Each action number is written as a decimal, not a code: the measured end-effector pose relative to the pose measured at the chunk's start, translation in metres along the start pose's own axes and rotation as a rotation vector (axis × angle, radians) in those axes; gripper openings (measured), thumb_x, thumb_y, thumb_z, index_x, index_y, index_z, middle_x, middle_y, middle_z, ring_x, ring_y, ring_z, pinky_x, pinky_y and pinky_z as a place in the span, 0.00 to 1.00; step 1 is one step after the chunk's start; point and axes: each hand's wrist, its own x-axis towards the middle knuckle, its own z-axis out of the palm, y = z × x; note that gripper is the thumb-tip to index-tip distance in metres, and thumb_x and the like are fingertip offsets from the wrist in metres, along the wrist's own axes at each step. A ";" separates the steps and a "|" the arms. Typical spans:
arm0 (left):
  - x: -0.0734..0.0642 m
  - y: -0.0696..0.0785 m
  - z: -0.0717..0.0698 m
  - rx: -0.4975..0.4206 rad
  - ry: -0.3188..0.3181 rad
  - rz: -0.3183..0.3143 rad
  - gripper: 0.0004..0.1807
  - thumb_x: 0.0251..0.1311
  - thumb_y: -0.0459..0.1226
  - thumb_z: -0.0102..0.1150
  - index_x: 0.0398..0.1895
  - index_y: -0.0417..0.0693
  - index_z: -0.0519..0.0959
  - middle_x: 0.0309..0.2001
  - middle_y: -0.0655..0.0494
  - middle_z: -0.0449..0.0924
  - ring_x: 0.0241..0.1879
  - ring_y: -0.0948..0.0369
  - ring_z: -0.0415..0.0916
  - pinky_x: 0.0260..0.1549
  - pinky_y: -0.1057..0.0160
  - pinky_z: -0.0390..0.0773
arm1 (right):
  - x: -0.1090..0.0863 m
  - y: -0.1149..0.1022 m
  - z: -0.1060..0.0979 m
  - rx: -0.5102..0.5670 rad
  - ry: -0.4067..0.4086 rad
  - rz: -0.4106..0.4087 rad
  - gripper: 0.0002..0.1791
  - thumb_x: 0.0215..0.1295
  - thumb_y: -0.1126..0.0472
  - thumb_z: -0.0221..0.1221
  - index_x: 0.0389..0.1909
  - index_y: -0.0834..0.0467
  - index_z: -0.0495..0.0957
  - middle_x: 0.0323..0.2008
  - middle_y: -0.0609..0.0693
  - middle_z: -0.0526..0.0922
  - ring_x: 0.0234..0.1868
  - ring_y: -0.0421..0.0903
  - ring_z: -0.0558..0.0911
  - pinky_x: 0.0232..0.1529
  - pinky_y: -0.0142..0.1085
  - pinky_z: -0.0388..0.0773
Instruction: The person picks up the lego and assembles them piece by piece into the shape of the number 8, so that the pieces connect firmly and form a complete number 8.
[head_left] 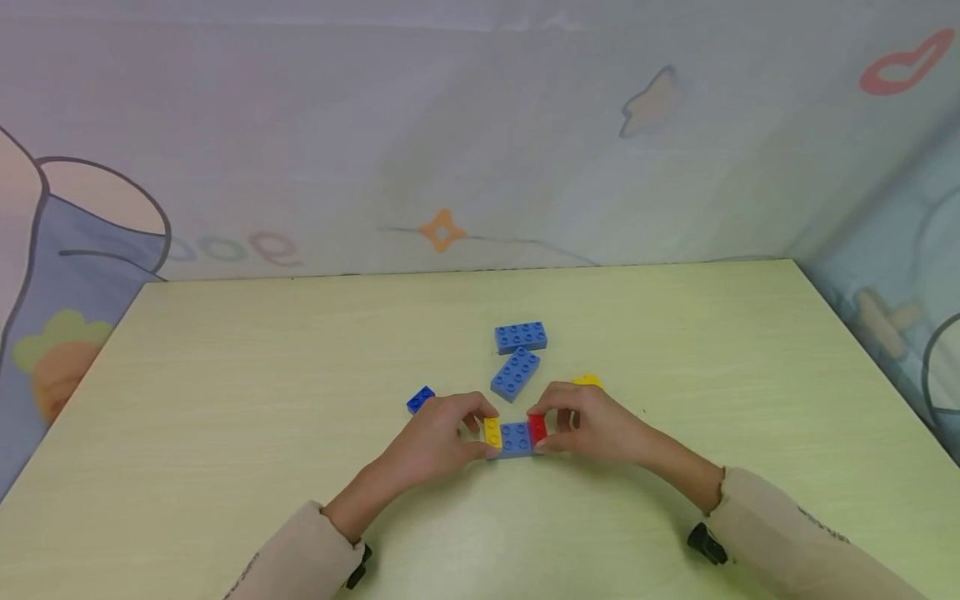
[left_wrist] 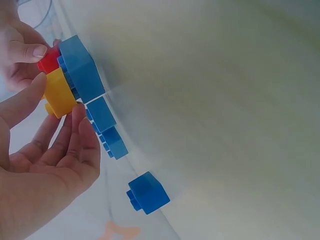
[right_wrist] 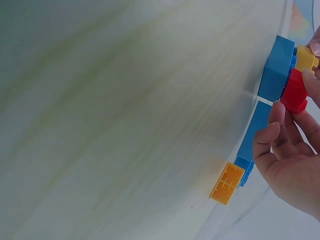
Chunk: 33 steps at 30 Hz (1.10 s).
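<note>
A large blue building brick (head_left: 515,439) lies on the table between both hands. My left hand (head_left: 447,435) pinches a small yellow brick (head_left: 492,432) on the blue brick's left end, thumb in front and fingers behind. On the right end, my right hand (head_left: 592,423) pinches a small red brick (head_left: 537,428) in the same way. From the left wrist view, the yellow brick (left_wrist: 60,93) and red brick (left_wrist: 49,60) sit side by side against the studded face of the blue brick (left_wrist: 82,70). Whether either is fully pressed down cannot be told.
Two more large blue bricks, one straight (head_left: 521,337) and one slanted (head_left: 515,373), lie behind the hands. A small dark blue brick (head_left: 421,400) is beside the left hand. Another yellow brick (right_wrist: 227,183), partly hidden in the head view, lies tipped behind the right hand.
</note>
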 end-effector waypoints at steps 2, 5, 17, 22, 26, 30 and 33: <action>0.000 0.000 0.000 0.002 0.001 -0.002 0.16 0.47 0.33 0.68 0.41 0.41 0.78 0.38 0.54 0.79 0.36 0.59 0.74 0.33 0.66 0.74 | 0.000 -0.001 0.000 0.001 0.001 0.000 0.16 0.50 0.61 0.67 0.41 0.63 0.80 0.31 0.45 0.76 0.27 0.41 0.71 0.29 0.30 0.71; 0.000 0.001 0.000 0.002 0.004 -0.008 0.16 0.46 0.32 0.68 0.40 0.41 0.78 0.37 0.54 0.79 0.35 0.59 0.74 0.33 0.65 0.74 | 0.000 -0.002 0.000 0.007 0.001 0.005 0.16 0.50 0.62 0.67 0.41 0.63 0.80 0.31 0.45 0.76 0.27 0.41 0.71 0.29 0.30 0.71; 0.002 0.005 0.000 -0.006 0.008 -0.055 0.15 0.46 0.32 0.69 0.39 0.40 0.79 0.35 0.54 0.79 0.36 0.58 0.74 0.35 0.64 0.74 | 0.000 -0.001 -0.001 0.020 0.002 0.004 0.16 0.50 0.62 0.67 0.41 0.63 0.80 0.31 0.45 0.76 0.27 0.41 0.72 0.28 0.30 0.71; 0.003 0.004 0.001 -0.009 0.003 -0.070 0.15 0.45 0.33 0.69 0.38 0.40 0.79 0.35 0.54 0.79 0.36 0.58 0.74 0.35 0.63 0.74 | 0.000 -0.001 0.000 0.015 0.005 -0.009 0.16 0.50 0.61 0.67 0.41 0.63 0.80 0.31 0.45 0.76 0.27 0.40 0.71 0.28 0.30 0.71; 0.005 0.004 0.001 -0.011 -0.003 -0.087 0.15 0.46 0.33 0.69 0.39 0.40 0.79 0.34 0.55 0.79 0.36 0.58 0.73 0.35 0.63 0.73 | 0.000 0.000 0.000 0.012 0.006 -0.016 0.16 0.50 0.61 0.67 0.41 0.63 0.80 0.31 0.45 0.76 0.27 0.40 0.71 0.28 0.30 0.71; 0.004 0.004 0.001 -0.014 0.003 -0.098 0.15 0.45 0.33 0.69 0.38 0.41 0.80 0.36 0.54 0.79 0.37 0.57 0.73 0.36 0.62 0.73 | 0.000 0.001 0.000 0.010 0.005 -0.015 0.16 0.50 0.61 0.67 0.41 0.63 0.80 0.31 0.45 0.76 0.27 0.40 0.71 0.28 0.30 0.71; 0.004 0.005 0.002 -0.010 0.015 -0.100 0.14 0.45 0.33 0.69 0.38 0.41 0.80 0.38 0.53 0.79 0.40 0.55 0.72 0.38 0.60 0.73 | 0.000 0.000 0.000 0.005 0.002 -0.009 0.16 0.50 0.61 0.67 0.41 0.63 0.80 0.31 0.45 0.76 0.27 0.40 0.71 0.29 0.31 0.71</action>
